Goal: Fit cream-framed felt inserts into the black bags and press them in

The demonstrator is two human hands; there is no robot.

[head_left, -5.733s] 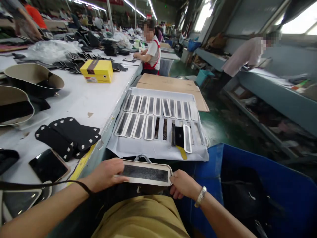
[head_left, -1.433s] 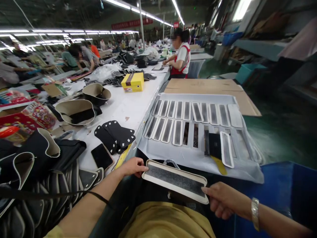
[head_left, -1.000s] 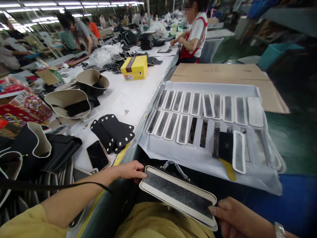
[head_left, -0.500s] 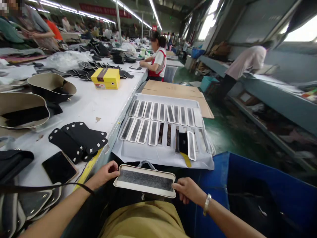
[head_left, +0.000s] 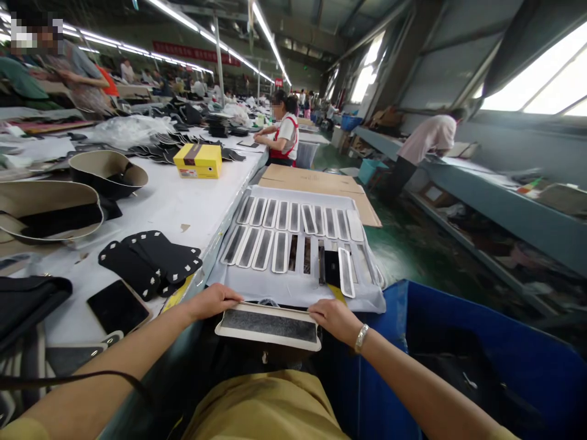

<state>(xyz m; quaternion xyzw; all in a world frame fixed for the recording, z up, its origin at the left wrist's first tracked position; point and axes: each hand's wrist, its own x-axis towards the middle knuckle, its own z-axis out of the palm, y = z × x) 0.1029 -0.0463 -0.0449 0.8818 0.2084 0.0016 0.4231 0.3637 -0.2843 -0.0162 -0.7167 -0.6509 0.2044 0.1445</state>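
A long rectangular panel [head_left: 269,325], cream with a dark grey centre strip, faces up above my lap. My left hand [head_left: 214,301] pinches its far left corner, and my right hand [head_left: 334,316] pinches its far right corner. Under the panel is a dark body, mostly hidden, with a small metal part below the near edge. Just beyond lies a grey-white covered board [head_left: 275,287] bearing two rows of similar narrow strips [head_left: 279,252]. A black piece [head_left: 332,267] and a tilted strip [head_left: 347,272] lie at its near right.
On the white table [head_left: 169,208] at the left are a yellow box [head_left: 198,161], a phone [head_left: 118,307], black pieces [head_left: 151,260] and open bag bodies [head_left: 50,211]. A blue bin [head_left: 486,318] stands at the right. Cardboard [head_left: 316,183] lies beyond the board. People work farther off.
Both hands have moved to the panel's far edge, from its left and right ends. The panel's far edge now looks straighter and its near side tilts down. The camera view has shifted slightly.
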